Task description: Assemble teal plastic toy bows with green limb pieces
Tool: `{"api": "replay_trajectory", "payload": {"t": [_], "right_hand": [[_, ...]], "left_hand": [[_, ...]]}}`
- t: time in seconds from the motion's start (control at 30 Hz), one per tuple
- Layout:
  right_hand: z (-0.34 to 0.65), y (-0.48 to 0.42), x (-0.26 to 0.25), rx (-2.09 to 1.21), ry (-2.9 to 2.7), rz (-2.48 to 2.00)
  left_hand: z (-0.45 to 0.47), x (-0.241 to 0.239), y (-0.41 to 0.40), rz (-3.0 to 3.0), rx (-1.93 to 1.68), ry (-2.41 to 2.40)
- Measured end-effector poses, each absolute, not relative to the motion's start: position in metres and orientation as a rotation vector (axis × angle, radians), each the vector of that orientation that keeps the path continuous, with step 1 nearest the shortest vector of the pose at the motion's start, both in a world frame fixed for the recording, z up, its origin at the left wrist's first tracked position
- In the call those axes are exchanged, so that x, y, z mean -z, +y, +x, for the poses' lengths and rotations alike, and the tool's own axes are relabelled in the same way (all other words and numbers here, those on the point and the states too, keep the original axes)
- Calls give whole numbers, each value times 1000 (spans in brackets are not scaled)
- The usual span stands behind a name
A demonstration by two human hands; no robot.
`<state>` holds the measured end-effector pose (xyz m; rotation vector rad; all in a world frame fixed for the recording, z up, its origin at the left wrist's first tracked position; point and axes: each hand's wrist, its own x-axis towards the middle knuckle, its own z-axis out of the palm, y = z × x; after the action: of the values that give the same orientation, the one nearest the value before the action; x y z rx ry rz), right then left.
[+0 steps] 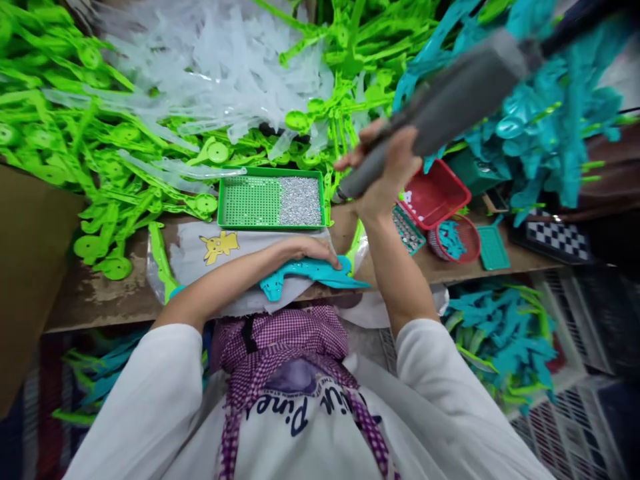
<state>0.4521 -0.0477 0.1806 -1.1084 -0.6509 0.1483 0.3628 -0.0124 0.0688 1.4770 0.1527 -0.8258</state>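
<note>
My left hand [316,249] lies over a turquoise plastic part [315,271] at the front of the bench, its fingers curled on the part's right end. The part rests on a grey cloth [255,257] with a yellow cartoon print. My right hand [383,177] is raised to the right, wrapped round a dark grey electric screwdriver [455,93]. The screwdriver slants down to the left, its tip near the green tray, and it is partly blurred. Silver screws [300,201] fill the right side of the green tray [221,200]. Lime-green pieces [160,257] lie beside the cloth.
Heaps of lime-green parts [45,120], translucent white parts [220,67] and turquoise parts [555,127] cover the back. At right stand a red bin [443,190] and a red basket [467,240]. A cardboard box [35,267] borders the left. More parts [500,340] sit below the bench.
</note>
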Motion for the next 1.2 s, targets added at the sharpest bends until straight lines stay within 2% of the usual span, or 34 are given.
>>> {"api": "replay_trajectory", "payload": {"t": [0.13,0.23,0.43,1.2], "right_hand": [[427,-133,-177,-241,-636,-1114],[416,-160,-161,-314,-604,-1219],[418,-164,-137,-386,-556,-1346],[416,-168,-107,-485,-679,-1313]], "left_hand": [[366,-64,-10,1474,894,130],[366,-62,-11,1513,872,135],[366,-67,-14,1574,844,169],[363,-74,-19,1633,812,163]]}}
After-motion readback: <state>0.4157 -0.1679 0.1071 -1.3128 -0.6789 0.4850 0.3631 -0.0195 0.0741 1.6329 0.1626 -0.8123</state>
